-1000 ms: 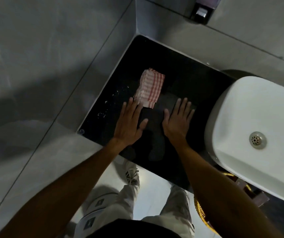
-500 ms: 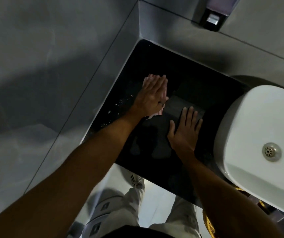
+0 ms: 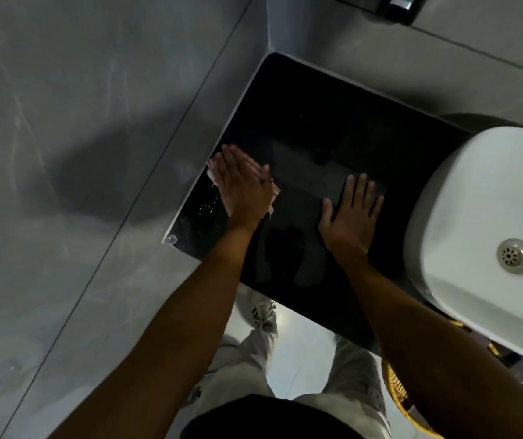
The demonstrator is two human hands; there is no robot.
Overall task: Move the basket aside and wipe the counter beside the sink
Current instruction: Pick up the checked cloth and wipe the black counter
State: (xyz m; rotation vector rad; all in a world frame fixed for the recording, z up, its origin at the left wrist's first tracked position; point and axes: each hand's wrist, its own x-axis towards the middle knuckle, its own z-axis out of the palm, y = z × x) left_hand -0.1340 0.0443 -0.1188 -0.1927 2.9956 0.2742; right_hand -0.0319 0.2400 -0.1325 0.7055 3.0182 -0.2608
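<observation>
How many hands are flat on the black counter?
2. The left hand presses a cloth near the counter's left edge; the right hand lies bare, nearer the sink.

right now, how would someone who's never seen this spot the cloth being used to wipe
Find the white sink on the right, then cross the glossy black counter to its left edge by the grey wall. The cloth lies there, mostly hidden under the flat left hand. Its pale pinkish edges peeking out are the only fabric on the counter; the right hand covers none.
</observation>
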